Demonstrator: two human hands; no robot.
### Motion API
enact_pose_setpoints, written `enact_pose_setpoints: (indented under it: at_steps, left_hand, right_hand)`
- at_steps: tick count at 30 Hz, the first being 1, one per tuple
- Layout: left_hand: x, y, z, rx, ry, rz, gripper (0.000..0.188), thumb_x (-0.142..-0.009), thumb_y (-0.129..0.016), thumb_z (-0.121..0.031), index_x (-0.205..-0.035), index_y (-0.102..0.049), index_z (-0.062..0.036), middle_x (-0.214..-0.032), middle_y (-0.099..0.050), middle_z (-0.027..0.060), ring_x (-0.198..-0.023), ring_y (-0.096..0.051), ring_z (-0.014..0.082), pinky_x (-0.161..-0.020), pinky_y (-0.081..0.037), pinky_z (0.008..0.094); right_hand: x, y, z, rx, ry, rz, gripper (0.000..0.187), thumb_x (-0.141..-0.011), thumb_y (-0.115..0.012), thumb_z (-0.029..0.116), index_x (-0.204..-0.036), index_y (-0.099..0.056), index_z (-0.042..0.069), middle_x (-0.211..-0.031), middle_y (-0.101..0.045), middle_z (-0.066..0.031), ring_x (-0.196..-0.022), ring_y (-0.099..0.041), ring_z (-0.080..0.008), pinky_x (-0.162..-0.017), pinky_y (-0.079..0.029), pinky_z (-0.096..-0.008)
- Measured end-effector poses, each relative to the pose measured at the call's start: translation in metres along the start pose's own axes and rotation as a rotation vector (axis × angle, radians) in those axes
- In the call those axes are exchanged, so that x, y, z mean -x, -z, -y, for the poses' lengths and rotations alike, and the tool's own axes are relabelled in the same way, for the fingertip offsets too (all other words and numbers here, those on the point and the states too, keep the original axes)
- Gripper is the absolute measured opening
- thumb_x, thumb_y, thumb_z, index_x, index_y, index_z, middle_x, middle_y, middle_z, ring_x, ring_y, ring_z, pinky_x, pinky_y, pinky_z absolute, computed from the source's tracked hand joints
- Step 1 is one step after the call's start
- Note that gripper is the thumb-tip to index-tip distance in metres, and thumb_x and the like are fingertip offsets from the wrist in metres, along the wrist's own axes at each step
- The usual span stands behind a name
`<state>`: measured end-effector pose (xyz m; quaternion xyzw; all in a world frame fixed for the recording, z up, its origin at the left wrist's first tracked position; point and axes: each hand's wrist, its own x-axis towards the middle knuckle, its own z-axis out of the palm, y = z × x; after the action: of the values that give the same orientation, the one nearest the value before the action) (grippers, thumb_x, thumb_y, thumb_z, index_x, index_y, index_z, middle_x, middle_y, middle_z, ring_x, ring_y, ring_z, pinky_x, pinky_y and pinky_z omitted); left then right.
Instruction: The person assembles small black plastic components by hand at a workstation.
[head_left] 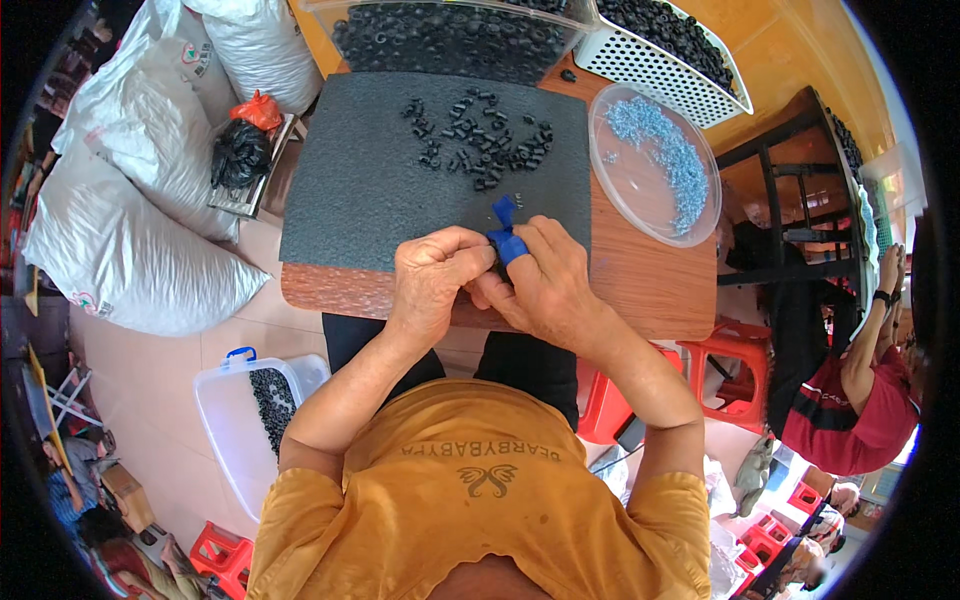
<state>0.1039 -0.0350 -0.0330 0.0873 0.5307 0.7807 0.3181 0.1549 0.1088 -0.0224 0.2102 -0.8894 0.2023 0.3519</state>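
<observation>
Blue wrapping, thin and a little creased, goes around a finger of the right hand, and one short end of it sticks up. The left hand meets the right one above the near edge of a mat, and the bent fingers of both hands are grasping a small dark piece between them; the fingertips cover most of it, so its exact shape cannot be told. Dark grey and finely grained, the mat carries a loose group of black pieces, short and rounded like small tubes, lying beyond the hands. Under the mat is a wooden surface with reddish-brown grain and rounded corners. To the right, a round, clear plastic tray holds many tiny light-blue bits. At the far side stand a transparent bin and a white basket with perforated walls, both containing black pieces. White, wrinkled sacks lean together on the left. On the pale tiled floor rests a translucent tub, and red plastic stools are near the surface.
</observation>
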Motion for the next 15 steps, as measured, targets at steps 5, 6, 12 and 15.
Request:
enact_pose_setpoints:
  at_steps: [5, 6, 12, 15]
  left_hand:
    - [0.000, 0.003, 0.002, 0.059, 0.002, 0.001, 0.009, -0.081, -0.057, -0.002, -0.081, -0.063, 0.0044, -0.068, -0.061, 0.0062, -0.055, -0.057, 0.0111, -0.053, -0.047, 0.0229]
    - [0.000, 0.003, 0.001, 0.059, 0.002, 0.000, 0.009, -0.081, -0.057, -0.002, -0.081, -0.063, 0.0044, -0.068, -0.061, 0.0062, -0.055, -0.057, 0.0111, -0.053, -0.047, 0.0229]
    - [0.002, 0.010, 0.001, 0.083, 0.075, 0.067, 0.015, -0.086, -0.058, -0.009, -0.088, -0.063, 0.0050, -0.071, -0.063, 0.0081, -0.057, -0.059, 0.0131, -0.054, -0.049, 0.0239]
    - [0.002, 0.016, 0.001, 0.038, 0.107, 0.166, 0.022, -0.088, -0.057, -0.014, -0.094, -0.062, 0.0063, -0.071, -0.063, 0.0086, -0.057, -0.060, 0.0143, -0.055, -0.050, 0.0245]
  right_hand:
    - [-0.002, 0.001, 0.002, -0.021, -0.040, 0.025, 0.024, -0.061, -0.069, 0.008, -0.064, -0.046, 0.002, -0.066, -0.045, -0.0130, -0.059, -0.046, -0.0293, -0.052, -0.039, -0.0392]
    - [-0.003, 0.000, 0.003, -0.021, -0.045, 0.024, 0.024, -0.061, -0.069, 0.008, -0.064, -0.046, 0.002, -0.066, -0.045, -0.0130, -0.059, -0.046, -0.0291, -0.052, -0.039, -0.0393]
    - [0.000, 0.002, 0.000, 0.018, -0.045, 0.038, 0.024, -0.060, -0.068, 0.009, -0.062, -0.044, 0.004, -0.064, -0.045, -0.0125, -0.057, -0.046, -0.0281, -0.050, -0.038, -0.0391]
    - [0.004, 0.001, -0.001, 0.039, -0.023, 0.057, 0.024, -0.059, -0.067, 0.010, -0.061, -0.043, 0.005, -0.063, -0.043, -0.0117, -0.056, -0.046, -0.0274, -0.049, -0.037, -0.0383]
